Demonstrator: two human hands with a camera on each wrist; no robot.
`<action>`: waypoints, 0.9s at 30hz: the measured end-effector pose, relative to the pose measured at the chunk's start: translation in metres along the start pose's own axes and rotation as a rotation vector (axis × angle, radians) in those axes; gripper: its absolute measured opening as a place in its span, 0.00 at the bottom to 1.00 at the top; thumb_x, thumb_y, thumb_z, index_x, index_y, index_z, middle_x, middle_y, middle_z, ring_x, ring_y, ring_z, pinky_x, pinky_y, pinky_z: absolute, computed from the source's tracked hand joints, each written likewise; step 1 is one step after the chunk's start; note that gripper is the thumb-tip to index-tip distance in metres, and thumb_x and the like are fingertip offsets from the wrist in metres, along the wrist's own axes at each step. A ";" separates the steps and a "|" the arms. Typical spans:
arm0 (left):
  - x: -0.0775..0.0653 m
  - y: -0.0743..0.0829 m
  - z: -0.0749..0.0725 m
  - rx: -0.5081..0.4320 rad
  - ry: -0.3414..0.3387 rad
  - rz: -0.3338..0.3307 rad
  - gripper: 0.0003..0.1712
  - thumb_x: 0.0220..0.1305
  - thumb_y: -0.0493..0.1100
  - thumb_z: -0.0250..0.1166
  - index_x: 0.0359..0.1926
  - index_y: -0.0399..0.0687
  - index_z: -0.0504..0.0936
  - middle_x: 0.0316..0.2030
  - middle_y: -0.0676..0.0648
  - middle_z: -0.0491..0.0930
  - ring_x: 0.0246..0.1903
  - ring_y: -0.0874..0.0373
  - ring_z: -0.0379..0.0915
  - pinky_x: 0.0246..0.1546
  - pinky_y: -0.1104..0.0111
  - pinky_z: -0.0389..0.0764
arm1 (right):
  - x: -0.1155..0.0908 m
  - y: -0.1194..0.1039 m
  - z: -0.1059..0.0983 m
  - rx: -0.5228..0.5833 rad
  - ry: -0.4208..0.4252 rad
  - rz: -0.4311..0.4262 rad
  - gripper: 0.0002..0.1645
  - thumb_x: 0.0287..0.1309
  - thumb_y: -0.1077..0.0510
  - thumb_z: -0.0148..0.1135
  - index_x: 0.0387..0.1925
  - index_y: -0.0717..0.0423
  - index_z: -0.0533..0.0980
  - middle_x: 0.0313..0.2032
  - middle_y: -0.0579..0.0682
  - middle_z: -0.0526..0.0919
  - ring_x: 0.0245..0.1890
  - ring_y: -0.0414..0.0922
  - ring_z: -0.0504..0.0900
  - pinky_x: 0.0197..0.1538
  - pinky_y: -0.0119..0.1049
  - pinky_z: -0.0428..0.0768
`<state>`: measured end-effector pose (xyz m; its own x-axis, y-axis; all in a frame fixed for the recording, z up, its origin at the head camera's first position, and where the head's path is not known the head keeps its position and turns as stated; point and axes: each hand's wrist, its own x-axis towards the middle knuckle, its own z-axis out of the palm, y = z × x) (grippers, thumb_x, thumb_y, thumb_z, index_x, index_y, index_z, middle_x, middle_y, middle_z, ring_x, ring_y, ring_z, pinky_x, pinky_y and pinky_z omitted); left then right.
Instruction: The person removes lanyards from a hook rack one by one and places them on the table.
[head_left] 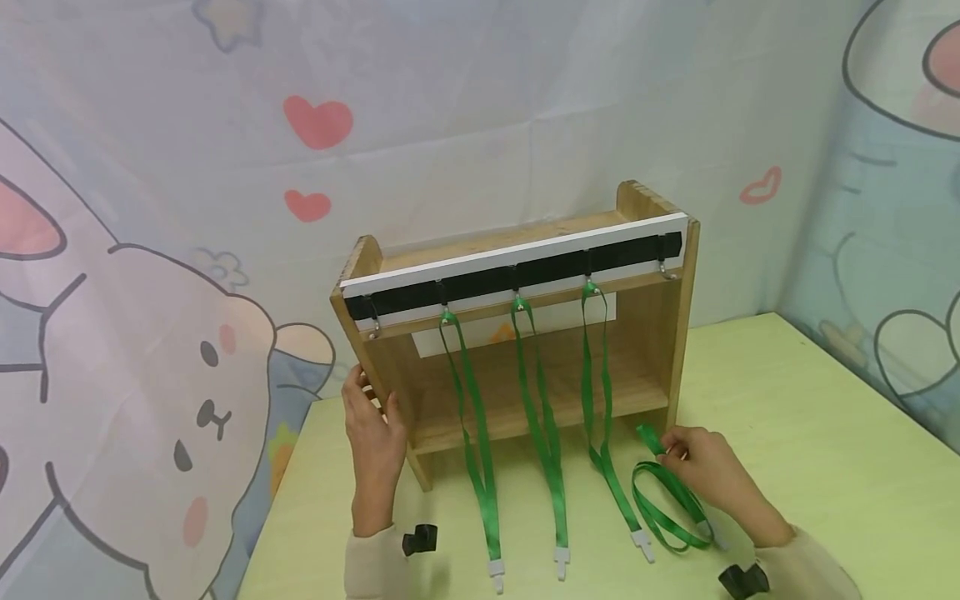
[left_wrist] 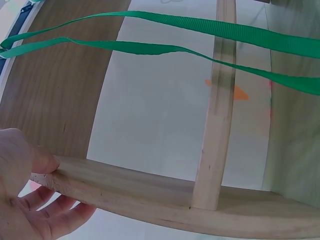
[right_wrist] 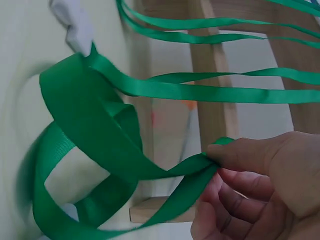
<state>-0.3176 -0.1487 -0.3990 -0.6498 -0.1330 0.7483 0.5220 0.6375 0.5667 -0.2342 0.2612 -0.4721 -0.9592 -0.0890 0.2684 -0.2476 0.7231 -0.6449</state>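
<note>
My left hand point(head_left: 372, 450) grips the left side panel of a wooden shelf point(head_left: 682, 333). In the left wrist view the thumb lies on one face of the panel point(left_wrist: 125, 195), the other fingers behind it. Low by the shelf's right leg, my right hand point(head_left: 708, 467) pinches a green lanyard point(right_wrist: 100, 125) between thumb and finger. Its band droops in loops, with a pale clip point(right_wrist: 75, 27) at its end. Three more green lanyards hang from hooks on the shelf's front: a left one point(head_left: 491, 517), a middle one point(head_left: 558, 508) and a right one point(head_left: 618, 492).
A white board with a black strip point(head_left: 480, 287) runs along the shelf's top front and carries several metal hooks. The end hooks, left point(head_left: 373, 329) and right point(head_left: 664, 268), bear no lanyard. Below is a pale green table point(head_left: 772, 392); a cartoon-printed cloth point(head_left: 465, 108) hangs behind.
</note>
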 end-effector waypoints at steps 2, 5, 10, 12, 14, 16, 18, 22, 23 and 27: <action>0.000 0.000 -0.001 -0.003 0.001 0.002 0.34 0.66 0.23 0.60 0.69 0.35 0.57 0.52 0.29 0.69 0.46 0.34 0.75 0.38 0.46 0.82 | 0.001 0.000 0.003 -0.004 -0.019 0.000 0.03 0.58 0.67 0.67 0.34 0.64 0.81 0.26 0.45 0.81 0.24 0.40 0.76 0.26 0.33 0.75; 0.000 -0.001 -0.001 -0.007 -0.002 -0.002 0.34 0.66 0.23 0.60 0.69 0.36 0.56 0.52 0.29 0.69 0.46 0.35 0.75 0.38 0.45 0.83 | 0.002 -0.001 0.007 -0.015 -0.040 0.011 0.04 0.58 0.67 0.67 0.35 0.65 0.81 0.26 0.45 0.80 0.23 0.40 0.75 0.25 0.33 0.75; 0.000 0.000 -0.001 -0.009 -0.009 -0.010 0.34 0.67 0.23 0.60 0.69 0.35 0.56 0.52 0.29 0.69 0.47 0.35 0.75 0.39 0.47 0.83 | 0.000 0.001 0.015 -0.047 -0.053 0.018 0.03 0.57 0.69 0.65 0.35 0.65 0.80 0.22 0.43 0.76 0.18 0.39 0.69 0.21 0.32 0.70; 0.001 0.000 -0.001 -0.010 -0.009 -0.008 0.34 0.67 0.23 0.60 0.69 0.35 0.57 0.52 0.29 0.69 0.47 0.35 0.75 0.39 0.48 0.83 | -0.001 0.003 0.017 -0.051 -0.056 0.008 0.04 0.56 0.70 0.65 0.35 0.65 0.80 0.23 0.43 0.76 0.18 0.39 0.69 0.21 0.31 0.70; 0.001 -0.001 0.000 -0.012 -0.007 -0.003 0.34 0.67 0.23 0.60 0.69 0.35 0.57 0.52 0.29 0.69 0.46 0.35 0.75 0.38 0.48 0.83 | -0.002 0.006 0.018 -0.058 -0.059 0.001 0.05 0.55 0.71 0.64 0.35 0.66 0.80 0.23 0.44 0.77 0.18 0.39 0.69 0.21 0.31 0.71; 0.000 -0.001 0.000 -0.015 -0.003 0.006 0.33 0.67 0.23 0.60 0.68 0.34 0.57 0.52 0.28 0.69 0.46 0.34 0.75 0.38 0.47 0.83 | -0.003 0.008 0.020 -0.067 -0.062 0.005 0.06 0.54 0.72 0.65 0.36 0.66 0.81 0.24 0.45 0.78 0.19 0.39 0.70 0.21 0.31 0.72; 0.000 -0.001 0.000 -0.018 0.003 0.012 0.33 0.67 0.23 0.60 0.68 0.33 0.57 0.51 0.28 0.69 0.46 0.34 0.75 0.37 0.47 0.83 | -0.003 0.009 0.021 -0.074 -0.071 0.014 0.07 0.54 0.72 0.65 0.37 0.66 0.81 0.24 0.45 0.78 0.19 0.39 0.70 0.21 0.32 0.71; 0.001 -0.001 0.000 -0.021 0.001 0.011 0.33 0.67 0.23 0.60 0.68 0.34 0.57 0.52 0.28 0.68 0.46 0.34 0.75 0.38 0.46 0.83 | -0.003 0.009 0.023 -0.094 -0.080 0.021 0.06 0.55 0.68 0.69 0.35 0.64 0.81 0.21 0.43 0.75 0.18 0.39 0.68 0.20 0.31 0.69; 0.001 -0.001 0.000 -0.019 0.000 0.010 0.33 0.67 0.23 0.60 0.68 0.34 0.57 0.52 0.28 0.68 0.46 0.34 0.75 0.38 0.46 0.83 | -0.003 0.009 0.022 -0.096 -0.083 0.022 0.06 0.55 0.68 0.70 0.35 0.63 0.80 0.21 0.42 0.74 0.17 0.39 0.68 0.20 0.31 0.68; 0.000 -0.001 0.000 -0.018 -0.007 0.008 0.33 0.67 0.23 0.60 0.69 0.35 0.57 0.52 0.28 0.68 0.46 0.35 0.75 0.38 0.47 0.83 | -0.003 0.005 0.016 -0.104 -0.098 0.036 0.06 0.56 0.65 0.70 0.35 0.63 0.80 0.21 0.43 0.76 0.18 0.40 0.70 0.21 0.33 0.70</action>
<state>-0.3188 -0.1492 -0.3995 -0.6491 -0.1228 0.7507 0.5371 0.6247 0.5667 -0.2348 0.2542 -0.4877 -0.9772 -0.1241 0.1721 -0.2018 0.7939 -0.5735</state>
